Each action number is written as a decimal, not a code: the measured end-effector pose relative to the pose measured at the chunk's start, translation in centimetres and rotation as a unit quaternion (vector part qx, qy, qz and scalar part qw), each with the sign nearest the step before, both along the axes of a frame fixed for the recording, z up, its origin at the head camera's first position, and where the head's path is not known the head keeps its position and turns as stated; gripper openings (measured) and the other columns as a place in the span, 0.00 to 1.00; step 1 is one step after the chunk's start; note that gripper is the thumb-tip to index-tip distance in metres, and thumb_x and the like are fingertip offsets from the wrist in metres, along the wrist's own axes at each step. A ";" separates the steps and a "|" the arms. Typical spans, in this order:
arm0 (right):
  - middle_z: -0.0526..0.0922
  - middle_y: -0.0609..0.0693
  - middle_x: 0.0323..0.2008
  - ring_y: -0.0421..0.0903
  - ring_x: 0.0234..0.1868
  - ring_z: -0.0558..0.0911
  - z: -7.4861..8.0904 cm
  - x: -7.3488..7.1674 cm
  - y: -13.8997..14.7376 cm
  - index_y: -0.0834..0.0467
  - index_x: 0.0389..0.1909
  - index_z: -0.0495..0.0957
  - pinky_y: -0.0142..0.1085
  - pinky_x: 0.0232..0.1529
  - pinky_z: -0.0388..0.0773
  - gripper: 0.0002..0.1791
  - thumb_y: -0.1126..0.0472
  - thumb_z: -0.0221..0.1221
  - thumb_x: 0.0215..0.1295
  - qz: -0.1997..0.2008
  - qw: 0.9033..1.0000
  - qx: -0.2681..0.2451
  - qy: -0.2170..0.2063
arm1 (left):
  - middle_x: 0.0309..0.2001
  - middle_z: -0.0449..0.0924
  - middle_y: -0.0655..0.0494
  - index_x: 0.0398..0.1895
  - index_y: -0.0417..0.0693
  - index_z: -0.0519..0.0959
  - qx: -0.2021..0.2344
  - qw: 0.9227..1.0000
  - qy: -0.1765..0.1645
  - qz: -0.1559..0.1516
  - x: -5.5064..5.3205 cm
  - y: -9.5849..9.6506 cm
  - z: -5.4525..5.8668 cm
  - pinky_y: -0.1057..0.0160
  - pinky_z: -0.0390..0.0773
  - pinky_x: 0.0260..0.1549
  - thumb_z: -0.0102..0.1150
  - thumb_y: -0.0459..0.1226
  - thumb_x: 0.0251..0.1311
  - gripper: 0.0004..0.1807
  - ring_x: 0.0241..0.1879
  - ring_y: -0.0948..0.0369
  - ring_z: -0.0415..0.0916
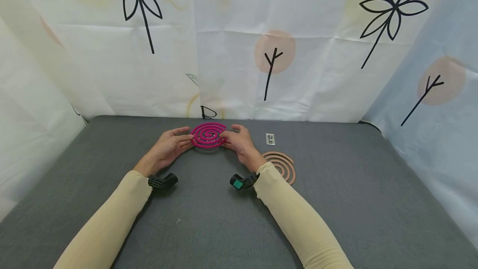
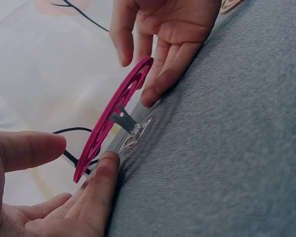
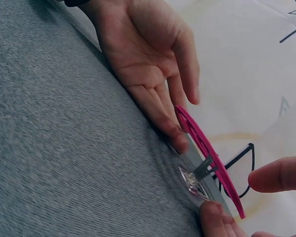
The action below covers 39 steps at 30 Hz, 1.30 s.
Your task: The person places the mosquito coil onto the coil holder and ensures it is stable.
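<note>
A pink mosquito coil (image 1: 207, 141) sits raised off the table at the far side. Both wrist views show it resting on a thin metal stand (image 2: 124, 122) with a small square base (image 3: 191, 184) on the cloth. My left hand (image 1: 168, 146) is at the coil's left, thumb apart from it and fingers low beside the rim. At the coil's right is my right hand (image 1: 243, 146), its thumb (image 3: 278, 175) also clear of the coil. Neither hand grips it; whether the lower fingertips touch its edge I cannot tell.
A second small metal stand (image 1: 270, 139) lies flat to the right. Nearer, a tan mosquito coil (image 1: 289, 165) lies on the grey table (image 1: 201, 227), partly covered by my right wrist and sleeve. A patterned white curtain (image 1: 231, 65) hangs behind the table's far edge.
</note>
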State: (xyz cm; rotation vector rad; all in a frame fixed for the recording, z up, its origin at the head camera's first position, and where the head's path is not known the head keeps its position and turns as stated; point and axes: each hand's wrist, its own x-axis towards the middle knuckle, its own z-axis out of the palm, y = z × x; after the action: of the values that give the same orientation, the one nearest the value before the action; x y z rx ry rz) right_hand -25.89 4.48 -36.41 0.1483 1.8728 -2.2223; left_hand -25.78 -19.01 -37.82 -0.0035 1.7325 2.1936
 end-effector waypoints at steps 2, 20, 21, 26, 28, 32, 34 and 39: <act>0.77 0.66 0.58 0.46 0.42 0.82 0.0 -0.1 0.2 0.65 0.77 0.53 0.43 0.56 0.81 0.40 0.71 0.59 0.68 0.008 1.000 0.003 -0.001 | 0.79 0.46 0.37 0.81 0.37 0.41 -0.003 1.000 -0.002 -0.002 0.0 -0.2 0.1 0.58 0.68 0.67 0.47 0.27 0.76 0.38 0.75 0.47 0.56; 0.78 0.67 0.60 0.51 0.49 0.83 0.7 -0.7 1.8 0.65 0.78 0.51 0.44 0.55 0.81 0.41 0.70 0.59 0.70 0.045 0.999 0.010 -0.021 | 0.76 0.53 0.30 0.81 0.37 0.38 -0.034 0.999 0.007 -0.029 0.1 -2.2 0.8 0.53 0.71 0.65 0.37 0.31 0.81 0.33 0.74 0.42 0.56; 0.78 0.67 0.60 0.51 0.48 0.84 0.8 -0.8 1.9 0.65 0.78 0.51 0.44 0.55 0.81 0.41 0.70 0.59 0.69 0.045 0.999 0.012 -0.023 | 0.76 0.53 0.30 0.81 0.37 0.38 -0.036 0.999 0.008 -0.029 0.2 -2.3 0.9 0.53 0.71 0.65 0.37 0.31 0.81 0.33 0.74 0.42 0.57; 0.78 0.67 0.61 0.50 0.46 0.84 1.1 -0.8 2.4 0.65 0.78 0.52 0.43 0.54 0.82 0.40 0.68 0.59 0.70 0.045 0.998 0.027 -0.024 | 0.76 0.54 0.31 0.81 0.37 0.38 -0.038 0.999 0.007 -0.029 0.2 -2.8 1.1 0.54 0.72 0.64 0.37 0.30 0.81 0.34 0.73 0.42 0.58; 0.77 0.66 0.61 0.52 0.50 0.84 1.1 -0.9 2.7 0.64 0.78 0.52 0.43 0.55 0.82 0.40 0.67 0.60 0.70 0.045 0.998 0.032 -0.025 | 0.76 0.54 0.31 0.82 0.38 0.38 -0.041 0.999 0.006 -0.029 0.3 -3.0 1.3 0.54 0.72 0.64 0.38 0.30 0.81 0.34 0.73 0.42 0.58; 0.77 0.64 0.62 0.57 0.57 0.82 1.2 -1.0 3.1 0.63 0.78 0.53 0.45 0.56 0.81 0.40 0.67 0.61 0.70 0.045 0.998 0.037 -0.024 | 0.76 0.54 0.31 0.82 0.38 0.39 -0.056 0.998 0.010 -0.024 0.4 -3.5 1.5 0.55 0.72 0.65 0.38 0.31 0.81 0.33 0.74 0.43 0.59; 0.77 0.63 0.62 0.57 0.58 0.81 1.3 -1.0 3.4 0.63 0.78 0.53 0.45 0.57 0.80 0.39 0.66 0.61 0.71 0.043 0.998 0.042 -0.023 | 0.75 0.55 0.32 0.82 0.39 0.40 -0.065 0.998 0.011 -0.018 0.4 -3.8 1.6 0.56 0.72 0.64 0.39 0.32 0.81 0.33 0.73 0.45 0.61; 0.77 0.64 0.63 0.60 0.60 0.79 1.7 -1.1 3.9 0.64 0.78 0.54 0.46 0.59 0.79 0.38 0.65 0.59 0.72 0.039 0.998 0.043 -0.016 | 0.74 0.59 0.35 0.82 0.39 0.42 -0.076 0.997 0.009 -0.005 0.3 -4.3 1.9 0.57 0.73 0.63 0.42 0.34 0.81 0.34 0.68 0.53 0.70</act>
State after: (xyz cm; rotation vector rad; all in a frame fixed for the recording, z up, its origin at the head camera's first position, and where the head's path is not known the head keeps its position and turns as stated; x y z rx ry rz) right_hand -26.97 8.43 -34.71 0.1221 1.9237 -2.0788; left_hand -25.51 -23.26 -35.92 -0.0125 1.9016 2.0555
